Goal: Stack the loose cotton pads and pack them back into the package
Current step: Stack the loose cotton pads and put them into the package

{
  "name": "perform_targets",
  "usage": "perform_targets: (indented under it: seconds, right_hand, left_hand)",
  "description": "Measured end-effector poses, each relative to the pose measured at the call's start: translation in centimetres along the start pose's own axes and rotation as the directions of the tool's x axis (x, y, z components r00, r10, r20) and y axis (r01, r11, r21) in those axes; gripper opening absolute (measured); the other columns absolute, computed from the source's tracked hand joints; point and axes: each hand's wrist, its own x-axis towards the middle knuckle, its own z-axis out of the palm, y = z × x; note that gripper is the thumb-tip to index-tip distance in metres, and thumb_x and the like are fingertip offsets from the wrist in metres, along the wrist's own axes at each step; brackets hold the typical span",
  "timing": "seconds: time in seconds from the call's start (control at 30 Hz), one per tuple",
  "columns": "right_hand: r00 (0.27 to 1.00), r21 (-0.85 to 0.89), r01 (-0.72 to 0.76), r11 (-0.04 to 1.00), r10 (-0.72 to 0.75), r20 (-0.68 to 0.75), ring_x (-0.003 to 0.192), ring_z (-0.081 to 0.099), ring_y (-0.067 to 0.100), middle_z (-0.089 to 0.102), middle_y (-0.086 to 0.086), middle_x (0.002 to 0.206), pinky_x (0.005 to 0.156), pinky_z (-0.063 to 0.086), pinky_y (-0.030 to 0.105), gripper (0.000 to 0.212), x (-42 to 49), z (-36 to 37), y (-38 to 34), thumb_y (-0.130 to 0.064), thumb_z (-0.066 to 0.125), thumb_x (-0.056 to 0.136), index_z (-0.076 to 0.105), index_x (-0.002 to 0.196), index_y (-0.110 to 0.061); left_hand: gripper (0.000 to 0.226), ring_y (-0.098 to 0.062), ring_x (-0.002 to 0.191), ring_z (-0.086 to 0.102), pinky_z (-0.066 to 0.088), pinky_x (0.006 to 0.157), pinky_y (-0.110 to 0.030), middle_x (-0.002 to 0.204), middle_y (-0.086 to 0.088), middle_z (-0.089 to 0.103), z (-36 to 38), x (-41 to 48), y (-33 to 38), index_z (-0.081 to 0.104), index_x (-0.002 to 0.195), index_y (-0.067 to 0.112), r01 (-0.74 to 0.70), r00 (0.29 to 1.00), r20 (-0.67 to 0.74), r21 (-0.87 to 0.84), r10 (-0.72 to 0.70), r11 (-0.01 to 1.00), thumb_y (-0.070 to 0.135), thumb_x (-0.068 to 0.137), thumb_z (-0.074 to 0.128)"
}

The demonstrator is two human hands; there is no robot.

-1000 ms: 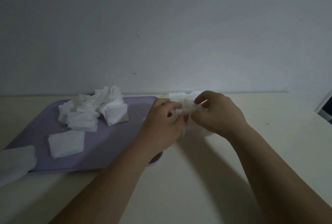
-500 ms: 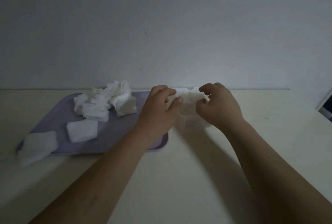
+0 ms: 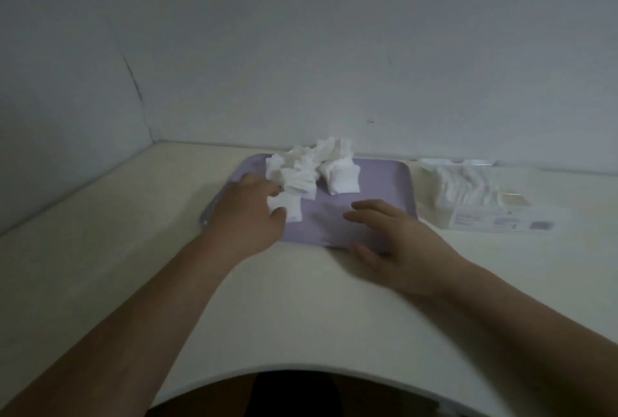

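Beside tray (image 3: 374, 189), package (image 3: 485, 206) flat, long axis sideways, left hand (image 3: 247, 216) pinching pad (image 3: 291, 207)

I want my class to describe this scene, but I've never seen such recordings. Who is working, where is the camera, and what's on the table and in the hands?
There is no machine: a person works with two bare hands. The camera sits on their head, looking forward and down, so both arms reach in from below. On the pale table lies a purple tray with a pile of loose cotton pads. The clear package, pads inside, lies right of the tray. The left hand pinches a single pad beside the pile; the right hand is open over the tray's near edge, holding nothing.
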Motion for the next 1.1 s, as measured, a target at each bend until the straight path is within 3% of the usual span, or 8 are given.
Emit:
perform_targets:
  seconds: [0.13, 0.33, 0.47, 0.63, 0.73, 0.8, 0.97, 1.1]
  right_hand:
    - [0.996, 0.007, -0.037, 0.999, 0.036, 0.077, 0.125, 0.058, 0.012, 0.06, -0.011, 0.139, 0.105, 0.048, 0.031, 0.058, 0.9, 0.7, -1.4, -0.06, 0.05, 0.091, 0.056, 0.14, -0.03]
    - [0.985, 0.032, -0.15, 0.988, 0.147, 0.091, 0.114, 0.064, 0.01, 0.069, -0.01, 0.128, 0.101, 0.051, 0.031, 0.046, 2.7, 0.4, -1.7, -0.049, 0.06, 0.096, 0.058, 0.138, -0.031]
    - [0.957, 0.181, -0.275, 0.944, 0.287, -0.047, 0.11, 0.063, 0.011, 0.067, -0.004, 0.125, 0.101, 0.051, 0.033, 0.04, 3.4, 0.3, -0.5, -0.034, 0.07, 0.092, 0.065, 0.131, -0.025]
    - [0.955, 0.117, -0.291, 0.95, 0.295, -0.017, 0.118, 0.065, 0.022, 0.067, 0.001, 0.13, 0.102, 0.051, 0.035, 0.051, 4.3, -0.4, 0.9, -0.025, 0.077, 0.083, 0.065, 0.132, -0.022]
    - [0.96, 0.056, -0.279, 0.959, 0.28, -0.011, 0.114, 0.065, 0.022, 0.07, 0.001, 0.122, 0.096, 0.046, 0.024, 0.049, 5.2, -0.5, 2.0, -0.024, 0.083, 0.079, 0.069, 0.126, -0.022]
    - [0.954, 0.056, -0.299, 0.953, 0.3, -0.02, 0.101, 0.064, 0.017, 0.071, -0.001, 0.118, 0.088, 0.042, 0.018, 0.052, 5.7, -0.7, 2.6, -0.025, 0.085, 0.077, 0.069, 0.126, -0.022]
    - [0.955, 0.14, -0.287, 0.948, 0.294, -0.03, 0.07, 0.057, -0.002, 0.065, -0.022, 0.084, 0.077, 0.045, 0.018, 0.041, 6.0, -0.2, 4.0, -0.027, 0.08, 0.081, 0.071, 0.121, -0.028]
    - [0.936, 0.354, -0.284, 0.891, 0.338, -0.1, 0.088, 0.071, -0.005, 0.077, -0.02, 0.093, 0.083, 0.053, 0.013, 0.023, 5.4, -0.1, 4.8, -0.022, 0.072, 0.09, 0.076, 0.11, -0.032]
  left_hand:
    - [0.069, -0.037, 0.124, 0.061, 0.051, 0.102, -0.04, 0.134, -0.016, 0.063, -1.2, -1.2, -2.2, 0.064, 0.13, 0.016, 0.146, 0.962, 0.21, 0.141, -0.173, 0.979, 0.043, 0.07, 0.039]
    - [0.067, -0.029, 0.131, 0.058, 0.047, 0.108, -0.038, 0.146, -0.003, 0.059, 0.5, 0.6, -0.6, 0.048, 0.15, 0.029, 0.137, 0.946, 0.312, -0.131, -0.09, 0.982, 0.025, 0.083, 0.053]
    - [0.061, -0.029, 0.115, 0.065, 0.055, 0.096, -0.041, 0.135, -0.008, 0.065, 2.5, 1.5, 2.0, 0.055, 0.143, 0.027, 0.085, 0.942, 0.336, -0.268, 0.01, 0.96, 0.026, 0.082, 0.054]
    - [0.058, -0.005, 0.103, 0.065, 0.049, 0.078, -0.009, 0.121, 0.011, 0.065, 3.9, 2.9, 6.1, 0.06, 0.135, 0.03, 0.029, 0.929, 0.319, -0.568, 0.187, 0.823, 0.01, 0.081, 0.067]
    - [0.058, -0.01, 0.109, 0.066, 0.052, 0.092, -0.022, 0.124, 0.005, 0.069, 3.9, 4.3, 6.3, 0.063, 0.132, 0.027, 0.178, 0.948, 0.309, -0.705, 0.071, 0.686, 0.023, 0.074, 0.067]
    - [0.044, -0.015, 0.098, 0.067, 0.051, 0.079, -0.029, 0.11, 0.004, 0.074, 3.8, 5.0, 5.6, 0.068, 0.123, 0.029, 0.257, 0.942, 0.334, -0.722, -0.002, 0.642, 0.018, 0.08, 0.064]
    - [0.057, 0.005, 0.097, 0.066, 0.05, 0.079, -0.011, 0.118, 0.023, 0.065, 4.6, 4.2, 4.2, 0.063, 0.126, 0.044, 0.041, 0.881, 0.396, -0.607, 0.258, 0.794, 0.018, 0.076, 0.074]
    - [0.058, 0.0, 0.134, 0.049, 0.037, 0.114, -0.02, 0.143, 0.018, 0.056, 6.2, 4.9, 3.4, 0.058, 0.138, 0.038, -0.134, 0.933, 0.232, -0.487, 0.276, 0.863, 0.027, 0.082, 0.074]
